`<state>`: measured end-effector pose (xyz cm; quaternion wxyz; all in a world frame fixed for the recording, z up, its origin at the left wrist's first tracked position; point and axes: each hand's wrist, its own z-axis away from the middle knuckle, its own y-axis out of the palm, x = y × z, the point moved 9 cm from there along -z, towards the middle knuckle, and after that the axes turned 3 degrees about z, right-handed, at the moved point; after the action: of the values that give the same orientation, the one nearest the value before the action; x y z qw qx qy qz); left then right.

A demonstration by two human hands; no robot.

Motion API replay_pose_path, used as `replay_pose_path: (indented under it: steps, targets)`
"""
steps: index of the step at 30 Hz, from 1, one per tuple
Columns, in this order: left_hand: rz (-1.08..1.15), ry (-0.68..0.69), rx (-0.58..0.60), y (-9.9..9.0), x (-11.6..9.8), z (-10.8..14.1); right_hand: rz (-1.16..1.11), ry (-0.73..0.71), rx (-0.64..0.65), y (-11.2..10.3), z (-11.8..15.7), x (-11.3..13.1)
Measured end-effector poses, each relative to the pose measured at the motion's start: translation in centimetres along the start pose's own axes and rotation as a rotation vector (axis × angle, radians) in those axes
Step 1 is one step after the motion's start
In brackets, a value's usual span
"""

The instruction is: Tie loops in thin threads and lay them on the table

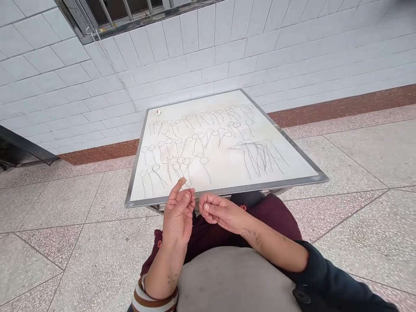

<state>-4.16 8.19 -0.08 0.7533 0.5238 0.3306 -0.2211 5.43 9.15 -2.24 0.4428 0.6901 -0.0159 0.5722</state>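
Observation:
My left hand (178, 212) is raised at the table's front edge, thumb and fingers pinched on a thin dark wire (187, 185) that sticks up past the fingertips. Close beside it on the right, my right hand (222, 212) has its thumb pressed on curled fingers; whatever lies between them is too small to make out. On the white table (221, 173) beyond lie rows of thin wires with looped ends (204, 160), their tails pointing toward me. A loose bunch of bent wires without clear loops (260, 156) lies on the right part of the tabletop.
A small white and red object (159, 112) sits at the table's far left corner. The table's grey metal rim (227, 190) runs just beyond my hands. Behind stands a white tiled wall (201, 65) with a barred window (126, 13) and a hanging cord.

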Motion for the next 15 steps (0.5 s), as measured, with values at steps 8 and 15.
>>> replay_pose_path:
  steps: [8, 15]
  targets:
    - [-0.276, 0.249, -0.02, 0.4, -2.2, 2.1, 0.43, -0.256, -0.197, 0.0, 1.5, 3.8]
    - [-0.4, 0.164, 0.082, 1.3, -0.1, 3.0, 0.555, -0.382, -0.357, 0.2, 2.4, 6.2]
